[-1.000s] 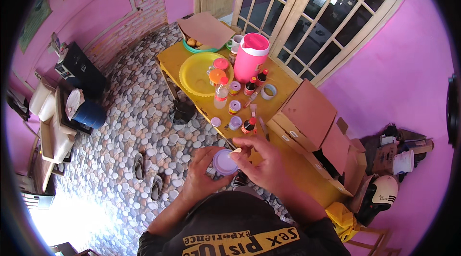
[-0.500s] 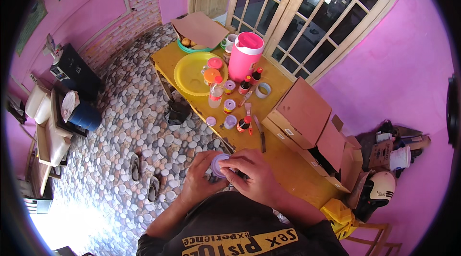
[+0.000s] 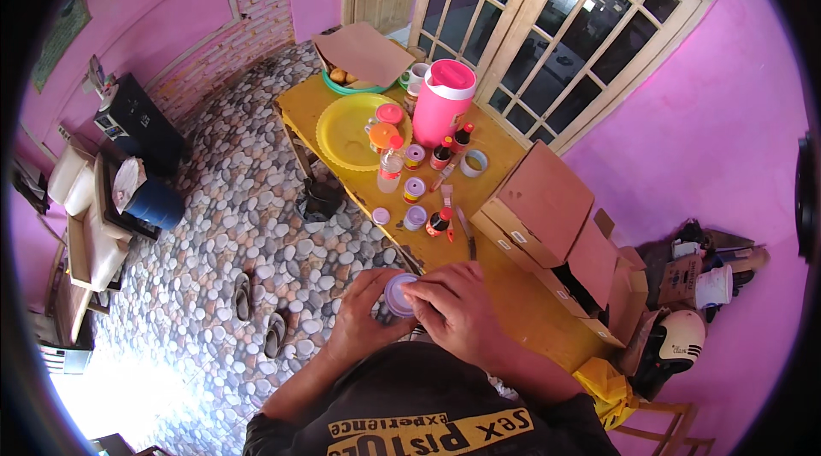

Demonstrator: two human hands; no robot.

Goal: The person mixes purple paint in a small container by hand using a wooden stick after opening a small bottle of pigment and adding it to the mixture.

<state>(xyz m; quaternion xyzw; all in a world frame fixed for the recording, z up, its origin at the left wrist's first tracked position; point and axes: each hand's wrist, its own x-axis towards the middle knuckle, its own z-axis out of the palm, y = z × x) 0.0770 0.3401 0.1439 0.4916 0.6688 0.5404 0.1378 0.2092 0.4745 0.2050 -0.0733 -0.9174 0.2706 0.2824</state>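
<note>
Close to my body, at the table's near edge, a small round can with a pale lilac top (image 3: pixel 398 295) is held between my hands. My left hand (image 3: pixel 363 317) wraps round its left side. The fingers and thumb of my right hand (image 3: pixel 457 306) are pinched together at the right rim of the top. Most of the can's side is hidden by my fingers. Similar lilac-topped cans stand beyond on the table: one (image 3: pixel 415 217) close by, another (image 3: pixel 414 190) behind it, a third (image 3: pixel 414 156) farther back. A small lilac lid (image 3: pixel 380 216) lies near the left edge.
The yellow table (image 3: pixel 530 319) carries small dark bottles (image 3: pixel 440 222), a clear bottle (image 3: pixel 390 172), a brush (image 3: pixel 443 176), a tape roll (image 3: pixel 473 162), a pink jug (image 3: pixel 442 105) and a yellow tray (image 3: pixel 332 135). Open cardboard boxes (image 3: pixel 547 200) stand right. Sandals (image 3: pixel 274 335) lie on the floor.
My right fingers have drawn back from over the middle of the lilac top to its right rim. The view has shifted slightly; the left hand still holds the can.
</note>
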